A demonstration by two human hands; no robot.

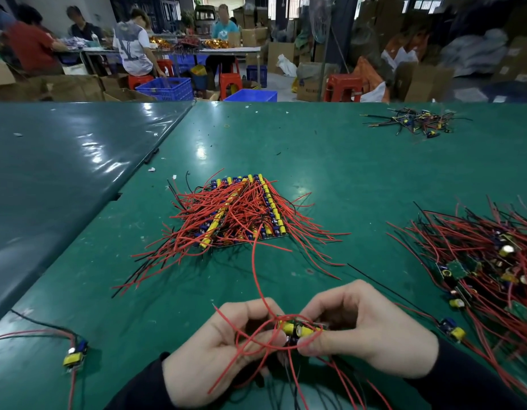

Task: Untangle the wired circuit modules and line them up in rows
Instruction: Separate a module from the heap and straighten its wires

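Near the front edge of the green table, my left hand (218, 347) and my right hand (365, 329) both pinch a small clump of circuit modules (299, 329) with yellow parts and looping red wires. One long red wire runs from the clump up to the stack of aligned modules (241, 211) at the table's middle, laid in rows with red and black wires fanning out. A tangled heap of modules (490, 267) lies at the right.
A single module (74, 355) lies at the front left, another module (451, 329) just right of my right hand. A small pile of wire scraps (416, 122) sits at the far right. Beyond the green table (330, 161), people work among crates, stools and cardboard boxes.
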